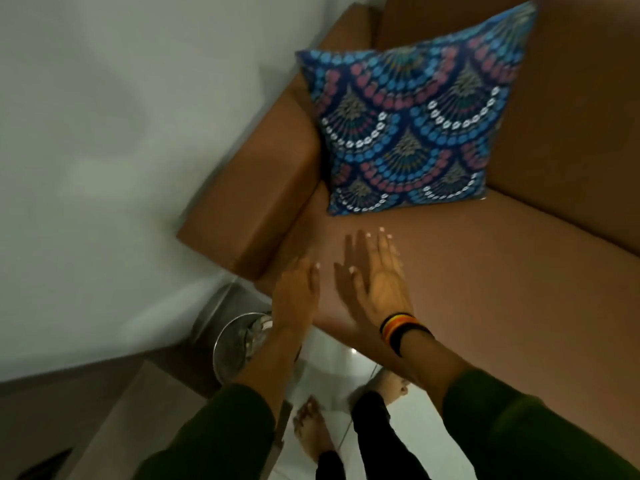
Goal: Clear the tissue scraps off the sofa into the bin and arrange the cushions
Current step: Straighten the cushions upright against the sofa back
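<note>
A blue cushion (408, 123) with pink and white fan patterns leans upright in the corner of the brown sofa (502, 271), against the armrest and backrest. Both my hands hover over the front of the seat, below the cushion and apart from it. My left hand (298, 292) is open and blurred, near the armrest's front corner. My right hand (374, 282) is open with fingers spread, a striped band on its wrist. A shiny metal bin (232, 344) stands on the floor beside the armrest, under my left forearm, with pale scraps inside. No tissue scraps show on the seat.
A white wall (104, 150) runs along the left of the sofa. The brown armrest (252, 188) lies between wall and seat. My bare feet (311, 431) stand on the glossy white floor close to the sofa's front edge. A grey ledge sits at the lower left.
</note>
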